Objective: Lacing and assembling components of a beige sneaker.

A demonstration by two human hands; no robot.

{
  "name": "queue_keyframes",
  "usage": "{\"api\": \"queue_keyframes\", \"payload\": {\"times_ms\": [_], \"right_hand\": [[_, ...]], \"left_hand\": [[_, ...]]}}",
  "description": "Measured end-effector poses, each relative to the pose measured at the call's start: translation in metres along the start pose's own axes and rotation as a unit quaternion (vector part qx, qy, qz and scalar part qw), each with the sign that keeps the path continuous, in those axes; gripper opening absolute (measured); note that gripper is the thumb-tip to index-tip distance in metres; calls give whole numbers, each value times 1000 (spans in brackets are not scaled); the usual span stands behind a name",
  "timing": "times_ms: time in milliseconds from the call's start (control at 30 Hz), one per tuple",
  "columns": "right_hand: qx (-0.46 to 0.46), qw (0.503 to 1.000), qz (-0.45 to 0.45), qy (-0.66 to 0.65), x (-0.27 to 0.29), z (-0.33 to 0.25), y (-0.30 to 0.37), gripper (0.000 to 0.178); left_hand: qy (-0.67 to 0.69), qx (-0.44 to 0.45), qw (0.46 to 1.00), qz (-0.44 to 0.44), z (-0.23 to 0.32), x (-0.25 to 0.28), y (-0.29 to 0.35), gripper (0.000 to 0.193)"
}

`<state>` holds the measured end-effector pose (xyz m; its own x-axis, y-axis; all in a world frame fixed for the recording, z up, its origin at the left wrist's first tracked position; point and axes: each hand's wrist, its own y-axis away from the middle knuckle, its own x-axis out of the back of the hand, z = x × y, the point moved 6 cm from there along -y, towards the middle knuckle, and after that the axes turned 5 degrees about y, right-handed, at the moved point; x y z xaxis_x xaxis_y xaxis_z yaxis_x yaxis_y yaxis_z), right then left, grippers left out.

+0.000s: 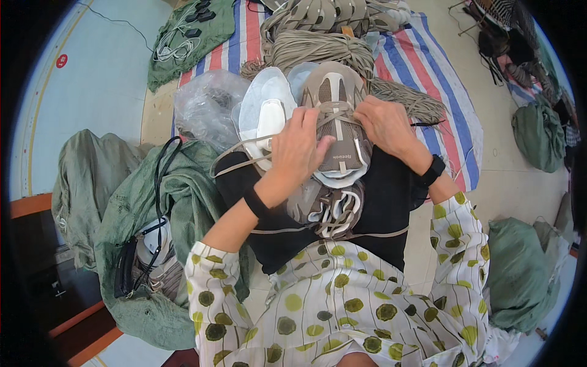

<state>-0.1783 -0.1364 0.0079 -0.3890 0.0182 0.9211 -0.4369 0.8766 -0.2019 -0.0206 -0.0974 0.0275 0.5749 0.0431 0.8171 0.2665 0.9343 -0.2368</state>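
A brown and taupe shoe upper (342, 142) with a mesh tongue lies over my lap, its toe end toward me. A flat taupe shoelace (335, 111) crosses its upper part. At the right edge of the upper, my right hand (386, 124) pinches the lace between thumb and fingertips. My left hand (298, 144) sits on the left edge, fingers curled at the lace, thumb out over the upper. A loop of lace trails left from it. Beside this hand lies a pale, light-lined shoe piece (267, 107). More brown uppers (336, 211) lie bunched on my lap.
Behind the uppers, a thick bundle of taupe laces (324, 52) lies on a striped sheet (455, 113). A clear plastic bag (208, 104) is at the left. An open green sack (174, 183) holds shoe pieces. Other green sacks (520, 275) stand at the right.
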Motion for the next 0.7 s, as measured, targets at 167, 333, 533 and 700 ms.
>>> {"api": "queue_keyframes", "payload": {"times_ms": [167,333,533,700], "right_hand": [[4,999,-46,29,-2,12,-7,17],[19,988,-107,111,-9,8,-23,12],[87,987,-69,114,-22,-8,-21,17],[-98,995,-17,2,-6,-10,21,46]], "left_hand": [[-9,27,999,16,-4,-5,8,47],[-1,42,999,13,-7,-10,7,46],[-66,34,997,35,-4,-14,4,36],[-144,27,986,80,1,-11,4,30]]}}
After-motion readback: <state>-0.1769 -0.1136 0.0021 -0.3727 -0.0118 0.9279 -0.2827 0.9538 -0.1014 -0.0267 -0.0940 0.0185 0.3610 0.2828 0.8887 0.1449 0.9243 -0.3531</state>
